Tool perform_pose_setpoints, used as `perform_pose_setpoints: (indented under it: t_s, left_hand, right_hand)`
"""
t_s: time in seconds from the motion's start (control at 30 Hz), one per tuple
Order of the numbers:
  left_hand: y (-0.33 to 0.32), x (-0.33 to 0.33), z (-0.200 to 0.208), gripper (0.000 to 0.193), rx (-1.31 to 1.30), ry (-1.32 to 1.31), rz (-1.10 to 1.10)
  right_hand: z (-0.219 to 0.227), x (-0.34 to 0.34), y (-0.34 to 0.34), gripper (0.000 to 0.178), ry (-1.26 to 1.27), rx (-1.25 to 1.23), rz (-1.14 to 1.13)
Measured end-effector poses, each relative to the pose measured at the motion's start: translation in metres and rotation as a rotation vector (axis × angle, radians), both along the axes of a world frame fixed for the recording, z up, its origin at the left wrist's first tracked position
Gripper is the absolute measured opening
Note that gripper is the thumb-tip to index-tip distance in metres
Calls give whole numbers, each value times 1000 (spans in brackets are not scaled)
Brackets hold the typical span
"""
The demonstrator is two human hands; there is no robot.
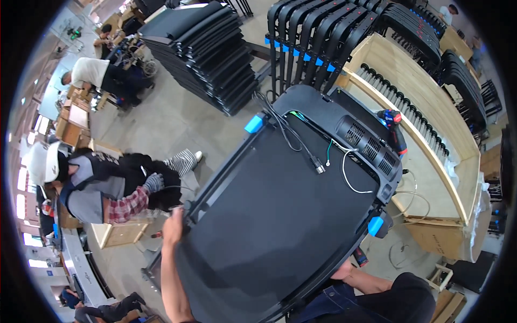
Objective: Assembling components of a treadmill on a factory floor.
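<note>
A treadmill (280,210) with a black belt and blue corner pieces lies before me. My left hand (173,226) is closed at its left side rail, fingers partly hidden by the edge. Against the right rail is my right hand (342,270), its fingers hidden under the frame. Close by that hand, a red and black tool (360,257) shows partly below the rail. A black power cord (301,148) with a plug lies across the belt's far end. Beside it are a green wire (329,153) and a white cable (347,175), near the vented motor cover (366,145).
A cordless drill (394,132) rests by the wooden crate (431,161) holding a row of rollers. Black decks (204,59) are stacked at the far left, beside upright frames (307,37). A co-worker (113,185) in gloves bends close on the left; others work farther back.
</note>
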State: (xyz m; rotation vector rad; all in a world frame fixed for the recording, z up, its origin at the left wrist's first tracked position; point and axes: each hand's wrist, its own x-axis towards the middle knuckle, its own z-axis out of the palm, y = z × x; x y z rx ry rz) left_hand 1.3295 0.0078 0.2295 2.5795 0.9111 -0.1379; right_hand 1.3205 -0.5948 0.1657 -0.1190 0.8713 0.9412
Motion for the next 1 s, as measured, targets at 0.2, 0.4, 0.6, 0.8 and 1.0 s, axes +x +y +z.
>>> perform_pose_setpoints:
  t_s: [0.2,0.4,0.6,0.8,1.0]
  left_hand:
    - [-41,-10,12,53,142,-276,-81]
    - [-178,-94,26,40,237,-359,-103]
    - [-315,-239,37,46,169,-193,152]
    - [-372,-291,35,40,226,-254,349]
    - [-379,-307,35,38,247,-344,355]
  right_hand:
    - [-31,51,20,33,-39,15,23]
    - [-59,50,40,32,-244,-172,122]
    - [-102,35,-4,30,-480,-345,221]
    - [-149,14,-68,29,-800,-552,337]
    - [-181,16,-74,27,-1196,-821,391]
